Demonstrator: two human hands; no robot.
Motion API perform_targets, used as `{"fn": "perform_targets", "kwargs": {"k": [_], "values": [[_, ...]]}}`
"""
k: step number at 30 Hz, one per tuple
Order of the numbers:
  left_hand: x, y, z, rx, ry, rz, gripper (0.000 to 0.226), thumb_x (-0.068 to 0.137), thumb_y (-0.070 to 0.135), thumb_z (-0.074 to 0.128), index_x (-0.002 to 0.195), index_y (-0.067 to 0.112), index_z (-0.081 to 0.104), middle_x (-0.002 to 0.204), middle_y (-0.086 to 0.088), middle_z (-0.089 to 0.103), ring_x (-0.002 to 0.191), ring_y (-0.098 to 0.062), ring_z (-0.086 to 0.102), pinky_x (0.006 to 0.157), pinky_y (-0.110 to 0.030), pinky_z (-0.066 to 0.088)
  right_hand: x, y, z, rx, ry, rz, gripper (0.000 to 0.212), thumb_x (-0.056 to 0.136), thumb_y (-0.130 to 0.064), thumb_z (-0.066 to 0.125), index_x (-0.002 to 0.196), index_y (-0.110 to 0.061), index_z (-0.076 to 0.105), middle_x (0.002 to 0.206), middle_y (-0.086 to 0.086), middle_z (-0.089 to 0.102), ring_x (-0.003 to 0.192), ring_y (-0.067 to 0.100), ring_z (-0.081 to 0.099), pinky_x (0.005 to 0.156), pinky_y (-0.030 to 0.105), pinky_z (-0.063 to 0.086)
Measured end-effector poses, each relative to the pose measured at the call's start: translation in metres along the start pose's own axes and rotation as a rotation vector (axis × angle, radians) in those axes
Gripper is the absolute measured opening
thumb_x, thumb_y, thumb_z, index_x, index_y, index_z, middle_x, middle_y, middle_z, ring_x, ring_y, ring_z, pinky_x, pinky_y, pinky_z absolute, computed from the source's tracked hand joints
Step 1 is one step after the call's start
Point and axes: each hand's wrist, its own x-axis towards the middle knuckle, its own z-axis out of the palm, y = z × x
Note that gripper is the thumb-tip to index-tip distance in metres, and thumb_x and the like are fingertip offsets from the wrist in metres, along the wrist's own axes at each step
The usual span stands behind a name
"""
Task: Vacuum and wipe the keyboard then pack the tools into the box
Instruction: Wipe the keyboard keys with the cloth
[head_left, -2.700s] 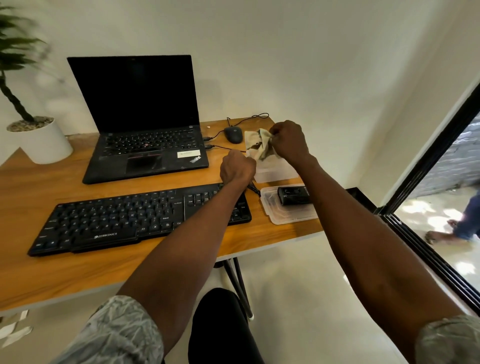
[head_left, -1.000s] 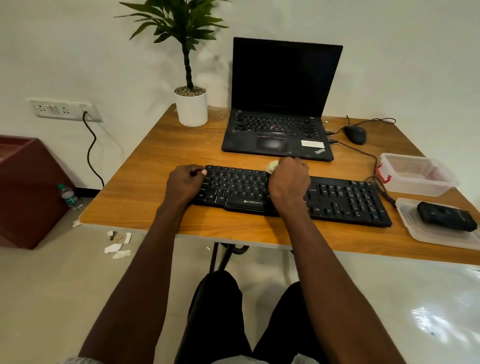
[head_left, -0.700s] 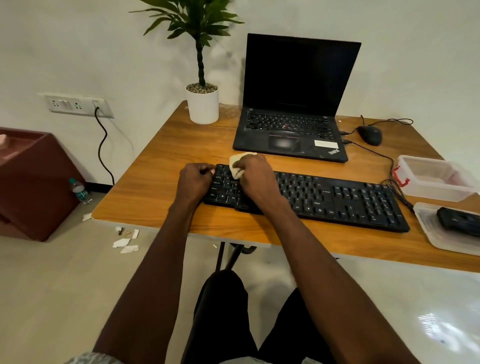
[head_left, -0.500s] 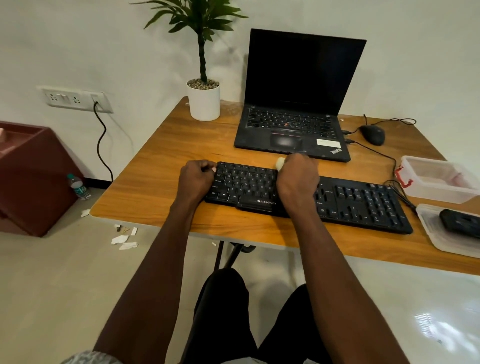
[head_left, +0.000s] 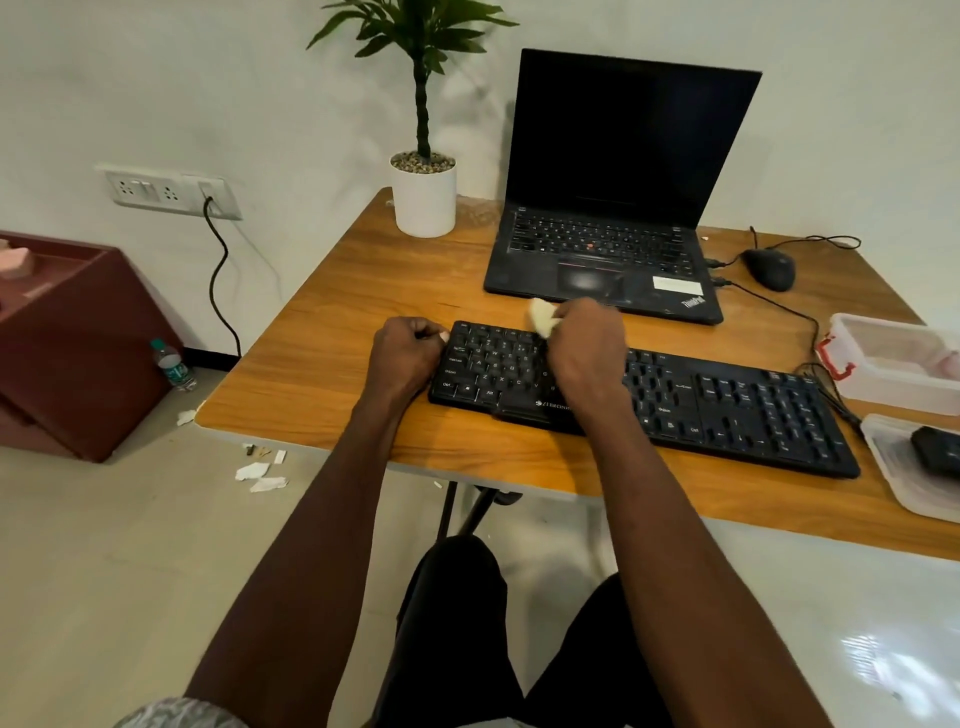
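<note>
The right hand (head_left: 587, 358) covers the middle of the black keyboard (head_left: 727, 410), hiding the keys beneath it, and most of the pale cloth (head_left: 543, 318) is buried in its curled fingers; only a corner pokes out at the keyboard's far edge. The left hand (head_left: 408, 356) is clenched around the keyboard's left end, holding it on the wooden tabletop (head_left: 332, 343). Right of the keyboard, the clear plastic box (head_left: 893, 364) with a red latch and its lid (head_left: 904, 478) are cut off by the frame edge; a dark device (head_left: 937, 449) lies on the lid, too cropped to identify. Beyond the keyboard stands an open ThinkPad laptop (head_left: 613, 208), screen dark.
</note>
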Motion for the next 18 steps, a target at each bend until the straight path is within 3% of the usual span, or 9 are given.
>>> {"fn": "perform_targets", "kwargs": {"k": [2, 7, 9, 12, 16, 18], "values": [[-0.001, 0.000, 0.001, 0.013, 0.014, 0.001, 0.013, 0.090, 0.018, 0.066, 0.087, 0.010, 0.076, 0.084, -0.006, 0.074, 0.080, -0.021, 0.070, 0.076, -0.038, 0.059, -0.004, -0.007, 0.004, -0.066, 0.059, 0.045, 0.013, 0.090, -0.011, 0.061, 0.096, -0.006, 0.072, 0.089, 0.012, 0.070, 0.091, 0.029, 0.063, 0.076, 0.040, 0.056], [-0.003, 0.001, 0.000, 0.057, 0.017, 0.035, 0.019, 0.085, 0.024, 0.065, 0.084, 0.008, 0.077, 0.077, -0.008, 0.074, 0.073, -0.023, 0.070, 0.070, -0.044, 0.058, -0.023, -0.058, 0.031, 0.125, -0.086, -0.397, 0.025, 0.086, 0.000, 0.058, 0.104, -0.006, 0.074, 0.104, 0.011, 0.069, 0.099, 0.029, 0.057, 0.079, 0.035, 0.048], [-0.003, 0.001, 0.001, 0.079, 0.025, 0.053, 0.021, 0.083, 0.024, 0.064, 0.080, 0.006, 0.075, 0.074, -0.012, 0.072, 0.072, -0.028, 0.068, 0.066, -0.048, 0.056, -0.018, -0.057, 0.033, 0.191, -0.174, -0.467, 0.032, 0.081, 0.005, 0.056, 0.103, -0.008, 0.075, 0.103, 0.009, 0.070, 0.096, 0.028, 0.059, 0.076, 0.033, 0.047], [-0.004, 0.004, 0.004, 0.101, 0.066, 0.051, 0.017, 0.088, 0.022, 0.066, 0.088, 0.010, 0.077, 0.084, -0.005, 0.074, 0.078, -0.021, 0.068, 0.071, -0.036, 0.056, -0.012, -0.030, 0.017, 0.214, -0.159, -0.238, 0.035, 0.085, 0.003, 0.050, 0.111, -0.008, 0.072, 0.112, 0.013, 0.068, 0.099, 0.024, 0.060, 0.083, 0.035, 0.052], [-0.005, 0.003, 0.009, 0.157, 0.084, 0.046, 0.017, 0.092, 0.023, 0.064, 0.097, 0.010, 0.075, 0.093, -0.005, 0.073, 0.085, -0.019, 0.065, 0.076, -0.030, 0.052, -0.011, 0.017, -0.016, 0.096, 0.086, 0.223, 0.023, 0.089, -0.005, 0.061, 0.110, -0.006, 0.070, 0.108, 0.017, 0.067, 0.097, 0.029, 0.060, 0.082, 0.040, 0.056], [-0.004, 0.002, 0.009, 0.184, 0.084, 0.044, 0.017, 0.092, 0.023, 0.063, 0.098, 0.011, 0.074, 0.092, -0.005, 0.072, 0.084, -0.020, 0.064, 0.074, -0.030, 0.050, -0.019, 0.008, -0.016, 0.098, 0.116, 0.254, 0.024, 0.088, -0.005, 0.063, 0.111, -0.004, 0.069, 0.109, 0.017, 0.066, 0.099, 0.030, 0.060, 0.083, 0.041, 0.056]]}}
